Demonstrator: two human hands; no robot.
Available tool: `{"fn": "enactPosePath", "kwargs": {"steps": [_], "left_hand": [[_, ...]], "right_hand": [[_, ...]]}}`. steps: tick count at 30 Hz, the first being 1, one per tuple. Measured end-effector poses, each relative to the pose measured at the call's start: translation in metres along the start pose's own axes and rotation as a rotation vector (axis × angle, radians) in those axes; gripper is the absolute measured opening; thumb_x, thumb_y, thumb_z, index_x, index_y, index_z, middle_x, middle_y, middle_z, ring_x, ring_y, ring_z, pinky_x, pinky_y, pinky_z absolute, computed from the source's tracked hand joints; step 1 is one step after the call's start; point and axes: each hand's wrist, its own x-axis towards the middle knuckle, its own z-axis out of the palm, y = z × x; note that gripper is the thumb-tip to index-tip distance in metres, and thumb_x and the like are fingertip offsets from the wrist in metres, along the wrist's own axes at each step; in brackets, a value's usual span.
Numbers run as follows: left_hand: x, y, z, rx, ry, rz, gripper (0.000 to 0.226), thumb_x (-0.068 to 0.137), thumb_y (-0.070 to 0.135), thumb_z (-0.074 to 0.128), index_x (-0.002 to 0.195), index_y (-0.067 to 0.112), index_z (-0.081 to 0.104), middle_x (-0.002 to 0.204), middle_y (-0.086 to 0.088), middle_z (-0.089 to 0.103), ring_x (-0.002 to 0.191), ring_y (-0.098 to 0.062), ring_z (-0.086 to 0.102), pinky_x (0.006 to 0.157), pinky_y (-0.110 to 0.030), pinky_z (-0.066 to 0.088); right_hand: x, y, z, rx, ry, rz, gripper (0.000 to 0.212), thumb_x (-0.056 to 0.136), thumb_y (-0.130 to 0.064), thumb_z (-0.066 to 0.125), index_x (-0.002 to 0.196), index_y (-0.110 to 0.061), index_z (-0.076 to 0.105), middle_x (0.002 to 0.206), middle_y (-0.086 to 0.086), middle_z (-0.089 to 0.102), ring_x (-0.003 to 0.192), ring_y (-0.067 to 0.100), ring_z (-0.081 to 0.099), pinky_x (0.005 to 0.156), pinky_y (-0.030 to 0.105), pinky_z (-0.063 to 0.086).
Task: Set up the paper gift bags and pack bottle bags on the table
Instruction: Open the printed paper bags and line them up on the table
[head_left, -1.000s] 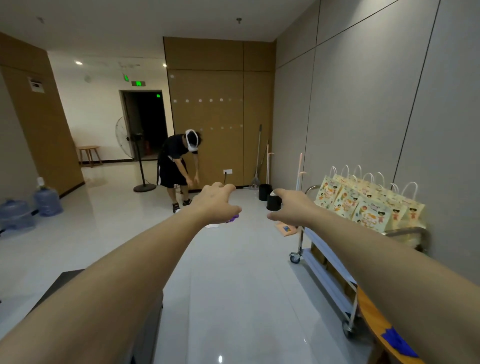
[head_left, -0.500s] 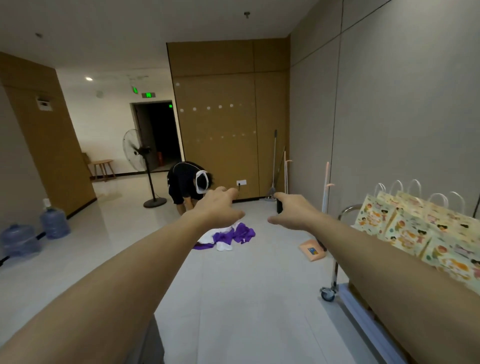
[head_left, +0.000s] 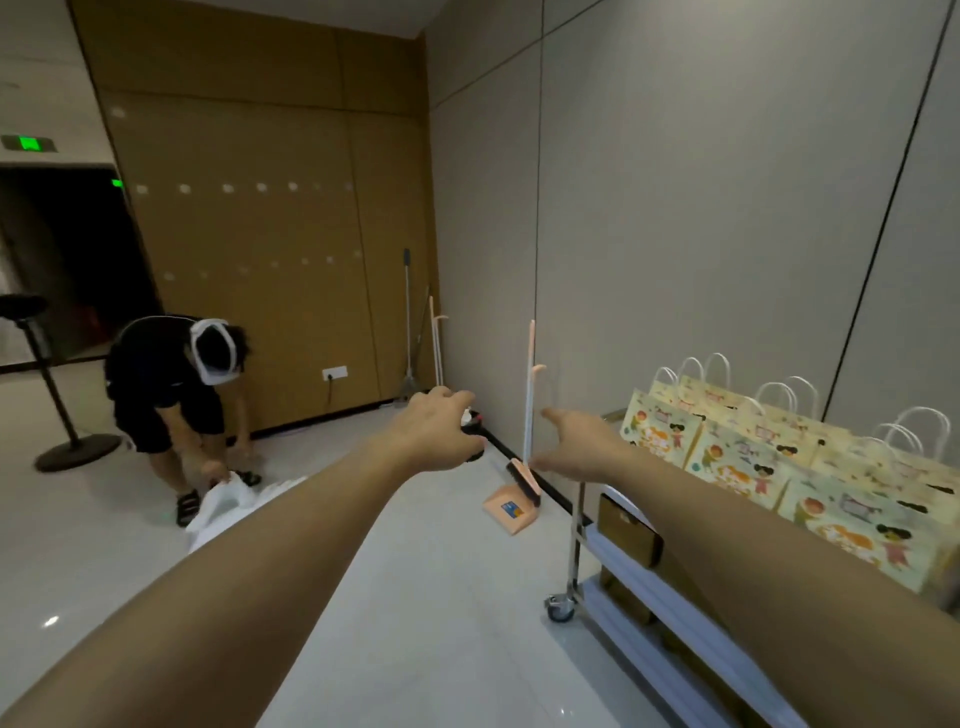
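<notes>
Cream-coloured paper gift bags (head_left: 779, 457) with cartoon kids printed on them are lined up in a row on top of a wheeled metal cart (head_left: 576, 551) against the grey wall, white handles sticking up. That row runs along the wall, from about level with the hands back toward the person, so the long axis of the line-up is roughly parallel to the person's right arm.

Both arms are stretched forward at chest height. The right hand (head_left: 582, 447) is spread with the thumb out, holding nothing, and it sits just beside the near-wall end of the row, with the bags to its right and a little below. The left hand (head_left: 441, 431) is further from the cart, fingers loosely curved downward, nothing in it as far as I can see; something dark and white sits on the floor behind it but I can't tell what.

So my guess is the right hand is the one that gets to the bags first, with a short sideways reach.

Room-wise: open tiled floor to the left and ahead. A peach dustpan and brush (head_left: 511, 506) stands by the cart's front corner, so that's something to step around. Another person (head_left: 171, 395) is bent over a white bag on the floor, well apart. No table in view that I can make out.
</notes>
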Motion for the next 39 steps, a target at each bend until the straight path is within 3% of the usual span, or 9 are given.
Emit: {"fn": "enactPosePath", "kwargs": {"steps": [6,12,17,24,29,32,34,37,39], "left_hand": [[0.127,-0.020,0.017,-0.026,-0.077,0.180,0.068,0.095,0.044,0.063,0.153,0.024,0.036,0.153,-0.006,0.040,0.138,-0.028,0.040,0.111,-0.044,0.040],[0.222,-0.018,0.058,-0.114,-0.161,0.306,0.069,0.093,0.044,0.063,0.154,0.025,0.035,0.155,-0.004,0.038,0.137,-0.026,0.042,0.099,-0.035,0.044],[0.292,-0.007,0.097,-0.137,-0.216,0.373,0.069,0.095,0.043,0.062,0.154,0.026,0.033,0.158,-0.004,0.036,0.144,-0.026,0.035,0.116,-0.045,0.035],[0.399,0.019,0.137,-0.095,-0.303,0.423,0.070,0.094,0.044,0.064,0.154,0.028,0.032,0.159,-0.003,0.034,0.146,-0.025,0.032,0.118,-0.047,0.033],[0.471,0.046,0.169,-0.058,-0.357,0.478,0.069,0.095,0.042,0.063,0.154,0.026,0.032,0.157,-0.003,0.037,0.143,-0.023,0.036,0.113,-0.040,0.034],[0.502,0.060,0.189,-0.070,-0.411,0.499,0.065,0.095,0.040,0.063,0.153,0.025,0.036,0.151,-0.003,0.043,0.136,-0.022,0.042,0.105,-0.034,0.038],[0.523,0.068,0.202,-0.058,-0.433,0.519,0.066,0.095,0.041,0.064,0.152,0.024,0.036,0.150,-0.003,0.043,0.136,-0.023,0.042,0.107,-0.036,0.039],[0.555,0.080,0.220,-0.075,-0.461,0.526,0.067,0.095,0.042,0.064,0.153,0.025,0.035,0.154,-0.003,0.041,0.140,-0.024,0.039,0.113,-0.042,0.037],[0.577,0.088,0.231,-0.085,-0.487,0.545,0.069,0.095,0.042,0.064,0.154,0.025,0.033,0.156,-0.003,0.038,0.143,-0.025,0.036,0.116,-0.046,0.036]], "right_hand": [[0.082,0.027,0.014,0.034,0.014,0.200,0.080,0.089,-0.039,0.070,0.156,-0.016,0.032,0.145,0.012,0.052,0.130,0.027,0.052,0.101,0.036,0.047],[0.128,0.074,0.033,0.047,0.007,0.382,0.077,0.091,-0.036,0.069,0.155,-0.014,0.032,0.151,0.009,0.046,0.135,0.027,0.047,0.105,0.035,0.043],[0.173,0.125,0.040,0.041,0.017,0.489,0.079,0.091,-0.034,0.069,0.156,-0.014,0.031,0.154,0.008,0.044,0.137,0.026,0.045,0.106,0.034,0.042],[0.249,0.206,0.045,0.129,0.107,0.565,0.077,0.087,-0.038,0.073,0.152,-0.017,0.037,0.149,0.007,0.049,0.133,0.028,0.047,0.105,0.039,0.046],[0.293,0.262,0.045,0.200,0.124,0.636,0.077,0.090,-0.036,0.071,0.155,-0.017,0.033,0.149,0.005,0.048,0.124,0.025,0.055,0.087,0.030,0.051],[0.315,0.287,0.047,0.206,0.120,0.676,0.078,0.090,-0.037,0.072,0.155,-0.018,0.034,0.149,0.005,0.049,0.124,0.025,0.056,0.091,0.033,0.051],[0.329,0.301,0.048,0.211,0.131,0.704,0.078,0.089,-0.036,0.073,0.155,-0.019,0.034,0.146,0.005,0.052,0.120,0.023,0.059,0.093,0.033,0.052],[0.350,0.322,0.047,0.228,0.212,0.752,0.075,0.087,-0.033,0.075,0.151,-0.020,0.037,0.135,0.005,0.058,0.108,0.022,0.062,0.082,0.033,0.057],[0.365,0.336,0.044,0.182,0.280,0.789,0.078,0.086,-0.036,0.075,0.150,-0.020,0.035,0.132,0.006,0.059,0.110,0.025,0.061,0.087,0.039,0.056]]}}
